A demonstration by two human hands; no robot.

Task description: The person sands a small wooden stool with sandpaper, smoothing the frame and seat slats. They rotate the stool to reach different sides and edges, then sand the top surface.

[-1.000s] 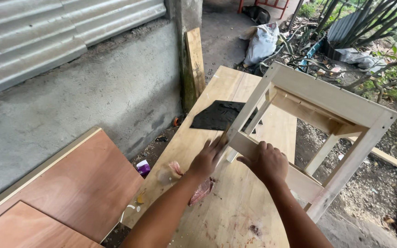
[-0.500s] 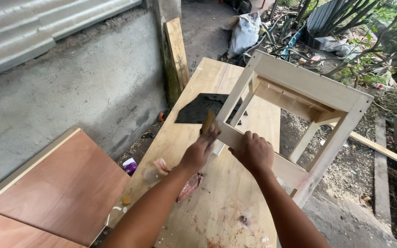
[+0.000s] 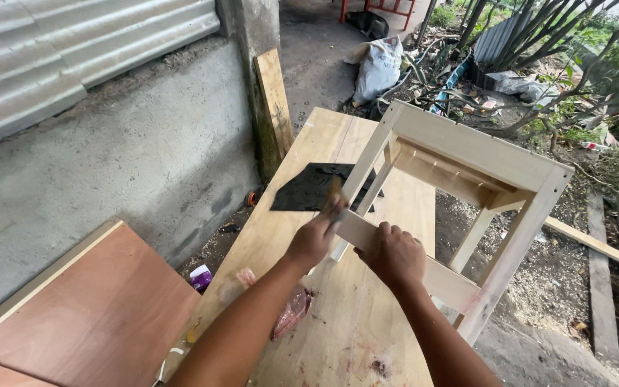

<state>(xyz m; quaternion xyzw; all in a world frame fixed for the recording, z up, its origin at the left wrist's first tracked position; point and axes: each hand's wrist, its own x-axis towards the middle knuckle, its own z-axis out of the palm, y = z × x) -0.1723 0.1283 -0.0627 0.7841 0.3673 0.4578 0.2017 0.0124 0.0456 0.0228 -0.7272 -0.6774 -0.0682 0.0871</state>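
Sanding the bare wooden frame, tipped on its side on the plywood surface. Left hand pinches a sanding pad against the near rail; right hand clamps that rail. Wood unfinished all over; most left.

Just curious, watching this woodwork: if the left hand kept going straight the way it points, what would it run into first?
Probably the pale wooden frame's upright leg, right ahead of the left hand, which holds a small brownish piece against the frame. Beyond lies the black sheet on the plywood table. Depth is hard to judge.
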